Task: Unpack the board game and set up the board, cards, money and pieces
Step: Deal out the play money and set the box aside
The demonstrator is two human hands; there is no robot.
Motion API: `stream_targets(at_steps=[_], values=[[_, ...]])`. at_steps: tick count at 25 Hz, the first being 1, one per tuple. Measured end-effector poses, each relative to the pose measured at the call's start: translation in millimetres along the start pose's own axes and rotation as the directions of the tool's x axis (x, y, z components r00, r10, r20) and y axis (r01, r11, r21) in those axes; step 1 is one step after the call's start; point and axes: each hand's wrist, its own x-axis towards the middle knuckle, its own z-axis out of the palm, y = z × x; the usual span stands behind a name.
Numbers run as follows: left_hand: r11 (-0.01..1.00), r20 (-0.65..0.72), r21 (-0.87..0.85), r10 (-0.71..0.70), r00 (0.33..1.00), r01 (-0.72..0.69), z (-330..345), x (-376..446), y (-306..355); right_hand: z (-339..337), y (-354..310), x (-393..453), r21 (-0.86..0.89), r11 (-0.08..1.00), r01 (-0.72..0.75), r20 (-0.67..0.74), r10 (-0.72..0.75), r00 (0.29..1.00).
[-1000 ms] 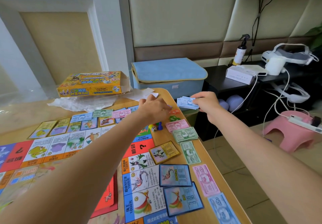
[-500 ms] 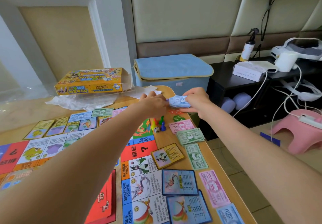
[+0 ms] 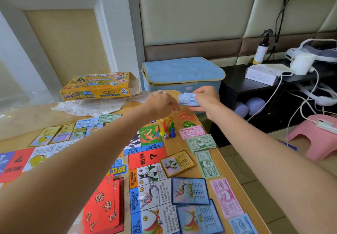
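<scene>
The game board (image 3: pixel 145 160) lies open on the wooden table (image 3: pixel 21 120). My right hand (image 3: pixel 206 99) grips a stack of blue banknotes (image 3: pixel 187 99) above the table's far right corner. My left hand (image 3: pixel 162 104) hovers just left of the stack, fingers curled near its edge; whether it pinches a note is hidden. Coloured pawns and a white die (image 3: pixel 167 130) stand beside the board. Pink notes (image 3: pixel 191 132) and green notes (image 3: pixel 200 142) lie in piles on the right edge. Red chance cards (image 3: pixel 104 204) sit on the board.
The yellow game box (image 3: pixel 98 86) rests on crumpled plastic wrap (image 3: pixel 87 108) at the back. Cards (image 3: pixel 189 191) and single notes line the table's right edge. A blue storage box (image 3: pixel 182 73), a black shelf (image 3: pixel 237 80) and a pink stool (image 3: pixel 313 137) stand beyond the table.
My right hand carried the blue notes left over the table corner toward my left hand. The left hand lifted off the table, uncovering the pawns and die.
</scene>
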Motion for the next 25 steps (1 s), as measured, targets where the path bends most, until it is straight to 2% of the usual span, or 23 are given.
stream_targets(at_steps=[2,4,8,12,16,19,22,25], values=[[0.996,0.141,-0.092,0.027,0.99,-0.015,5,-4,5,-7,2,-6,-0.064,0.998,-0.002,0.077,0.007,0.997],[0.997,0.211,-0.072,0.012,0.978,0.003,9,-3,6,-8,9,-10,-0.118,0.993,-0.007,0.119,0.021,0.993],[1.0,0.213,0.021,-0.02,0.977,0.016,7,3,3,4,13,-11,-0.099,0.995,0.008,0.082,0.0,0.997],[0.998,0.194,0.022,-0.065,0.979,0.061,4,4,-3,14,8,-7,-0.053,0.999,-0.008,0.073,0.012,0.997],[0.996,0.117,-0.089,0.034,0.993,-0.024,-4,-4,7,0,0,-3,0.026,1.0,-0.008,0.027,0.007,1.0],[0.982,0.202,-0.151,0.144,0.969,-0.114,0,-4,18,-21,3,-6,0.012,1.0,-0.027,0.057,0.026,0.998],[0.981,0.331,-0.164,0.151,0.932,-0.101,4,1,25,-36,14,-11,-0.016,0.997,-0.075,0.092,0.076,0.993],[0.98,0.371,-0.17,0.163,0.914,-0.106,6,2,27,-45,23,-11,0.032,0.991,-0.128,0.089,0.125,0.988]])
